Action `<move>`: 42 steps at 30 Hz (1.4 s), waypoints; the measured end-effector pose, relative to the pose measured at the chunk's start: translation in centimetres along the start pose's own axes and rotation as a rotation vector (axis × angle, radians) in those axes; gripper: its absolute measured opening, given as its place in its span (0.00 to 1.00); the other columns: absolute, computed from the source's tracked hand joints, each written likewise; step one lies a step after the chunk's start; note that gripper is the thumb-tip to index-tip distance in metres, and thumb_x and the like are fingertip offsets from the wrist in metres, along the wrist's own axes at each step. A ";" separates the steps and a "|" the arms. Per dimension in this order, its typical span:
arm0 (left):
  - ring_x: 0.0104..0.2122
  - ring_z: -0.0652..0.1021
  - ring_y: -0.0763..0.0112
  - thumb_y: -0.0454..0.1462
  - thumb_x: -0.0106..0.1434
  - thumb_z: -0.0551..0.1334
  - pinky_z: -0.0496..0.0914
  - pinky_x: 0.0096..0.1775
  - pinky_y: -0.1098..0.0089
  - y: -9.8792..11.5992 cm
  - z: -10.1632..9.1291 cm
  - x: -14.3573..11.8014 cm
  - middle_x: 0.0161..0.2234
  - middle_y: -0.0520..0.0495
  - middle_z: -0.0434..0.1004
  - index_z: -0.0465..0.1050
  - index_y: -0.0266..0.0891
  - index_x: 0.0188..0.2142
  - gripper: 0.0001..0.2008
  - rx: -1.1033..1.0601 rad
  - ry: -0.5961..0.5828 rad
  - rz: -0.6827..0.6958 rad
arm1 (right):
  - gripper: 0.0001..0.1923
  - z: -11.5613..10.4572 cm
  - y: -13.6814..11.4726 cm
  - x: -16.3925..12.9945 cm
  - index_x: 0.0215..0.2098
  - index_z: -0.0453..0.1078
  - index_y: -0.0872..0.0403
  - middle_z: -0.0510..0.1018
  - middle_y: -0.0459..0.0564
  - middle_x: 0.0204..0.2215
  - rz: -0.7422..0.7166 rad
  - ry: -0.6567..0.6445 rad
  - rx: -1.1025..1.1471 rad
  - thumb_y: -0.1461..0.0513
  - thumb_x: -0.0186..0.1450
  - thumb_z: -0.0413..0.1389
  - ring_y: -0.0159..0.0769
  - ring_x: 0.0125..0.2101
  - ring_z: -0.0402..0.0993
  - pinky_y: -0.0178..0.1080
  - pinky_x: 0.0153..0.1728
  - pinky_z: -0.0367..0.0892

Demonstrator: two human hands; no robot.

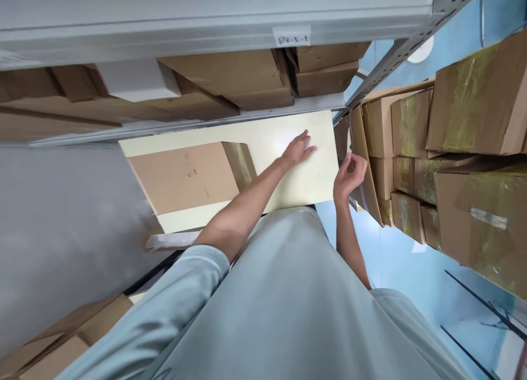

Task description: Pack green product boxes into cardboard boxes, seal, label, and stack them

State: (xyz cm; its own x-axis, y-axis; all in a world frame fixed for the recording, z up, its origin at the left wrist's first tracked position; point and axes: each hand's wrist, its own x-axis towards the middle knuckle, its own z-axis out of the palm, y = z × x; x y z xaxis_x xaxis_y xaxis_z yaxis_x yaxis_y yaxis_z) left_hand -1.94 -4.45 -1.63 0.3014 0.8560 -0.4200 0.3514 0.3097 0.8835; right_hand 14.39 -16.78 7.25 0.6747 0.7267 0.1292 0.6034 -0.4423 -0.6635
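The left hand (298, 147) is lying flat, released, on the cream shelf board (272, 135); the right hand (349, 174) is pinching a carton flap (357, 144).

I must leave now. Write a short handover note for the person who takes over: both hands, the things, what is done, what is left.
Left hand: flat, open, on the pale shelf board.
Right hand: fingers curled at the flap of a carton beside the shelf; whether it grips is unclear.
One brown box lies on the board, left of the hands.
Done: nothing is lifted.
Left: the board's right part is bare; stacked cartons stand to the right.
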 end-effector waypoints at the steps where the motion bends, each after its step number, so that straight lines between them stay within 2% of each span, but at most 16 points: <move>1: 0.74 0.74 0.43 0.50 0.72 0.74 0.66 0.77 0.45 1.1 -0.1 -1.3 0.68 0.32 0.80 0.84 0.36 0.53 0.22 -0.054 0.043 0.002 | 0.26 0.0 -1.1 -0.5 0.53 0.81 0.50 0.82 0.61 0.54 -0.105 -0.033 -0.010 0.44 0.85 0.47 0.51 0.58 0.82 0.58 0.64 0.77; 4: 0.63 0.84 0.49 0.64 0.76 0.63 0.80 0.62 0.55 4.4 -1.4 -7.0 0.56 0.35 0.87 0.84 0.37 0.55 0.33 -0.514 0.081 -0.056 | 0.20 1.0 -3.8 -2.8 0.51 0.83 0.49 0.82 0.62 0.55 -0.426 -0.208 -0.027 0.49 0.84 0.52 0.51 0.60 0.81 0.59 0.66 0.73; 6: 0.55 0.87 0.52 0.64 0.71 0.69 0.82 0.53 0.62 6.0 -3.3 -11.5 0.49 0.38 0.89 0.85 0.38 0.52 0.32 -0.793 0.086 -0.104 | 0.16 1.8 -5.2 -5.1 0.50 0.83 0.49 0.83 0.61 0.55 -0.608 -0.332 0.017 0.52 0.83 0.55 0.51 0.62 0.80 0.58 0.67 0.72; 9: 0.42 0.88 0.62 0.55 0.58 0.83 0.80 0.41 0.69 6.9 -6.9 -17.8 0.41 0.44 0.89 0.86 0.39 0.46 0.27 -0.930 0.158 -0.141 | 0.14 1.9 -7.4 -8.7 0.52 0.83 0.47 0.78 0.59 0.66 -0.710 -0.486 0.133 0.50 0.81 0.59 0.55 0.72 0.70 0.62 0.73 0.66; 13: 0.38 0.86 0.65 0.57 0.51 0.85 0.81 0.41 0.70 5.3 -11.2 -23.9 0.40 0.45 0.91 0.87 0.38 0.41 0.29 -0.898 0.276 -0.161 | 0.22 0.8 -10.4 -12.2 0.62 0.80 0.44 0.59 0.56 0.81 -0.484 -0.659 0.357 0.43 0.79 0.59 0.59 0.82 0.51 0.70 0.78 0.57; 15: 0.39 0.87 0.63 0.59 0.50 0.85 0.83 0.45 0.66 4.0 -12.3 -26.0 0.40 0.44 0.91 0.87 0.37 0.40 0.32 -0.866 0.295 -0.186 | 0.34 0.7 -11.7 -13.5 0.75 0.68 0.42 0.58 0.57 0.82 -0.284 -0.806 0.526 0.40 0.77 0.59 0.54 0.80 0.59 0.64 0.77 0.63; 17: 0.39 0.88 0.61 0.63 0.48 0.84 0.84 0.47 0.62 2.6 -12.7 -27.6 0.38 0.44 0.90 0.86 0.37 0.38 0.34 -0.826 0.306 -0.225 | 0.46 1.2 -12.7 -15.0 0.81 0.59 0.43 0.68 0.59 0.78 -0.098 -0.939 0.664 0.37 0.73 0.64 0.50 0.72 0.73 0.56 0.71 0.72; 19: 0.37 0.88 0.60 0.65 0.48 0.83 0.84 0.47 0.59 1.3 -12.9 -28.8 0.34 0.46 0.89 0.85 0.38 0.35 0.34 -0.769 0.315 -0.255 | 0.45 1.9 -13.4 -16.5 0.73 0.70 0.50 0.83 0.59 0.64 0.022 -1.000 0.675 0.35 0.69 0.67 0.50 0.61 0.83 0.52 0.64 0.80; 21: 0.35 0.87 0.60 0.67 0.49 0.81 0.84 0.46 0.58 -0.2 -13.8 -30.0 0.32 0.47 0.87 0.83 0.39 0.32 0.34 -0.678 0.320 -0.246 | 0.36 2.8 -13.7 -17.7 0.54 0.83 0.54 0.90 0.58 0.48 0.071 -0.994 0.585 0.34 0.67 0.67 0.52 0.52 0.87 0.52 0.57 0.82; 23: 0.36 0.87 0.59 0.67 0.53 0.79 0.83 0.46 0.57 -2.2 -15.8 -31.4 0.34 0.45 0.88 0.83 0.40 0.34 0.33 -0.548 0.390 -0.191 | 0.33 3.6 -13.5 -18.4 0.43 0.84 0.55 0.91 0.57 0.44 0.090 -0.948 0.521 0.34 0.65 0.69 0.53 0.49 0.87 0.53 0.57 0.82; 26: 0.51 0.87 0.53 0.63 0.63 0.75 0.80 0.56 0.53 -6.8 -21.0 -34.0 0.54 0.38 0.89 0.84 0.42 0.54 0.32 -0.323 0.698 -0.086 | 0.33 4.8 -12.4 -18.9 0.45 0.85 0.54 0.90 0.57 0.51 0.190 -0.875 0.570 0.36 0.60 0.74 0.52 0.54 0.86 0.53 0.62 0.79; 28: 0.68 0.78 0.47 0.61 0.67 0.74 0.74 0.67 0.51 -10.5 -24.7 -35.5 0.72 0.34 0.75 0.73 0.45 0.70 0.40 -0.249 0.845 -0.067 | 0.34 5.6 -11.3 -19.6 0.46 0.84 0.53 0.91 0.56 0.51 0.318 -0.856 0.633 0.36 0.57 0.76 0.51 0.55 0.86 0.53 0.64 0.79; 31: 0.82 0.60 0.43 0.64 0.69 0.69 0.62 0.77 0.48 -15.7 -28.1 -36.4 0.84 0.33 0.49 0.56 0.44 0.81 0.51 -0.381 0.644 -0.202 | 0.32 7.0 -10.2 -21.6 0.44 0.81 0.51 0.91 0.54 0.48 0.489 -0.824 0.725 0.38 0.54 0.78 0.49 0.58 0.85 0.51 0.66 0.78; 35: 0.83 0.56 0.42 0.66 0.62 0.73 0.56 0.80 0.43 -19.1 -28.0 -36.0 0.83 0.34 0.55 0.59 0.43 0.80 0.57 -0.449 0.274 -0.209 | 0.27 8.2 -10.3 -24.2 0.46 0.79 0.47 0.89 0.49 0.54 0.597 -0.723 0.813 0.42 0.59 0.76 0.40 0.62 0.82 0.47 0.71 0.74; 38: 0.81 0.60 0.42 0.66 0.56 0.77 0.55 0.80 0.43 -19.4 -27.4 -36.1 0.81 0.35 0.61 0.62 0.43 0.79 0.61 -0.346 0.254 -0.091 | 0.28 7.9 -11.4 -24.6 0.48 0.78 0.47 0.87 0.49 0.57 0.559 -0.656 0.811 0.42 0.60 0.75 0.39 0.65 0.80 0.48 0.75 0.70; 42: 0.83 0.57 0.48 0.67 0.64 0.71 0.51 0.82 0.49 -18.3 -28.1 -36.7 0.82 0.39 0.60 0.62 0.44 0.80 0.55 -0.267 0.383 0.069 | 0.32 5.9 -14.1 -23.7 0.52 0.80 0.48 0.86 0.53 0.60 0.326 -0.641 0.742 0.36 0.63 0.72 0.45 0.68 0.77 0.52 0.75 0.69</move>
State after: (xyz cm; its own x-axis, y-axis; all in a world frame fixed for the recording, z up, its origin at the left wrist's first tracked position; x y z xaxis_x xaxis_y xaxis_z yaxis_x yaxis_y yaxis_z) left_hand -44.38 -29.92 3.46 -0.0501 0.9538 -0.2964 0.0866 0.2998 0.9501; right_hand -12.61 -24.65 9.15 0.2743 0.8694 -0.4110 -0.1286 -0.3904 -0.9116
